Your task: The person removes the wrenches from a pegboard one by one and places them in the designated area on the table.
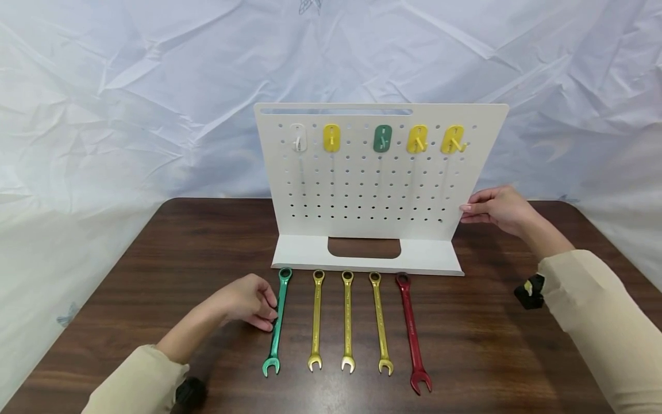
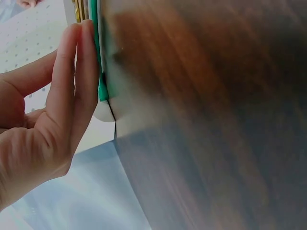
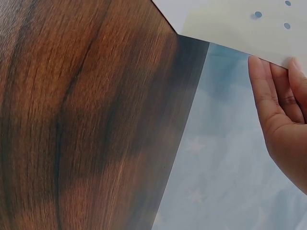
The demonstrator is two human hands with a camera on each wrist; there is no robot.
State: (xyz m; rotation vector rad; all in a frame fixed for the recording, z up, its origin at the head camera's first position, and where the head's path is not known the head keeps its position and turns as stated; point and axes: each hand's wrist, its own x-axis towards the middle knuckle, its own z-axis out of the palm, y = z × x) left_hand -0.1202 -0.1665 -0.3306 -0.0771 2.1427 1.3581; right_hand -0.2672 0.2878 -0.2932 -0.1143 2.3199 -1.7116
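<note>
My left hand (image 1: 247,301) is low over the table at the left side of a green combination wrench (image 1: 280,319). Its fingertips are at the shaft, and in the left wrist view the fingers (image 2: 64,81) look fairly straight. Three gold wrenches (image 1: 317,322) (image 1: 348,322) (image 1: 380,322) and a red wrench (image 1: 410,328) lie to the right of the green one. At the far right my right hand (image 1: 501,211) pinches the side edge of a white pegboard (image 1: 362,198). The right wrist view shows thumb and fingers (image 3: 263,88) at that edge.
Near the pegboard's top are a white hook (image 1: 298,138), a green hook (image 1: 383,138) and three yellow hooks (image 1: 331,138) (image 1: 417,139) (image 1: 453,140). Its base (image 1: 300,253) has a cutout and stands on the dark wooden table (image 1: 207,253). A pale sheet (image 1: 155,115) hangs behind.
</note>
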